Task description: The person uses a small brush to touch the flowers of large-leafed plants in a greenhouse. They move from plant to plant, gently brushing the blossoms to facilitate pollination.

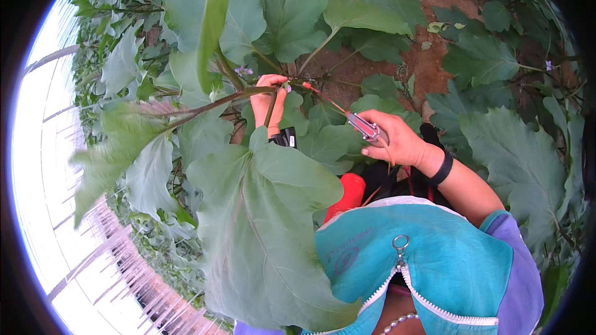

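My left hand is at an eggplant plant, behind a forked stem. Its fingertips close on something small beside a purple flower; whether that is the flower's stalk cannot be told. My right hand grips a hand sprayer with a metal lever. From it a thin wand with a reddish tip points at the left fingertips, a short distance apart from them. A thin tube hangs from the sprayer's back end. Another purple flower shows left of the left hand.
A broad eggplant leaf hangs close in front, partly over my jacket. More leafy plants stand on both sides, with bare reddish soil between them. A red object is by my waist. Greenhouse frame bars curve along the left.
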The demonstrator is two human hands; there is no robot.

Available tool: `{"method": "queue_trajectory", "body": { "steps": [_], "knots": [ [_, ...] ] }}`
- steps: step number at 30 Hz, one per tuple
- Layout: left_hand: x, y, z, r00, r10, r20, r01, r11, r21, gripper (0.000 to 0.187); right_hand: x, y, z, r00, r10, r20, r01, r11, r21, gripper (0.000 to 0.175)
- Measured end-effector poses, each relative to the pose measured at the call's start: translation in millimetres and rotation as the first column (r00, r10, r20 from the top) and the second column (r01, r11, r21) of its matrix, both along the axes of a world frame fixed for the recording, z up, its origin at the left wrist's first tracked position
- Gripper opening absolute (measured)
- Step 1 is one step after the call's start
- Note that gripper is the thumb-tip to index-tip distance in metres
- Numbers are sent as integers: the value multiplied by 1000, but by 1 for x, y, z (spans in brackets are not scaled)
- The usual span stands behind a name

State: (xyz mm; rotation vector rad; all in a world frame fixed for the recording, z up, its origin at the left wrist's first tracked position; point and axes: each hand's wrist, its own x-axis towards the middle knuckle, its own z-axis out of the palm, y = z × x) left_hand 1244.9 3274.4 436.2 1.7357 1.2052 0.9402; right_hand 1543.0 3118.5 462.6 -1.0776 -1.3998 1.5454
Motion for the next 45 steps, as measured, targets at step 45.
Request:
{"method": "queue_trajectory", "body": {
  "steps": [45],
  "knots": [
    [-2,-7,-12,931,118,345,-45,976,-212,21,-24,16,26,1000,-20,2,20,1000,17,57]
  ]
}}
